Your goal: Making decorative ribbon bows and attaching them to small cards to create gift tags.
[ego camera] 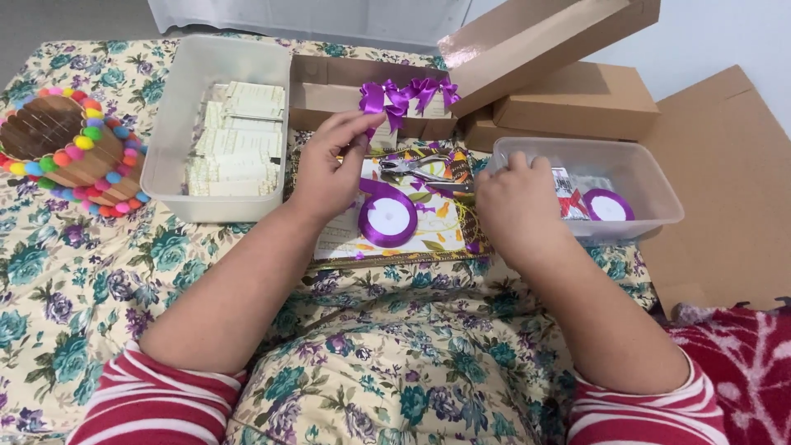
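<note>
On the cloth, two ribbon spools (pixel 387 217), two plastic tubs (pixel 175 124)

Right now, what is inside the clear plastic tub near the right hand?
The clear tub holds a purple ribbon spool and small wrapped items. The right hand covers its near-left corner.

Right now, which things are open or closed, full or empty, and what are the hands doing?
Left hand: pinching a purple ribbon.
Right hand: curled shut beside the small clear tub; what it holds is hidden.
Brown box: open, lid up, purple bows on its front edge.
Big clear tub: open, filled with pale cards.
Small clear tub: open, one ribbon roll inside.
Ribbon spool: lying flat, partly unwound.
</note>
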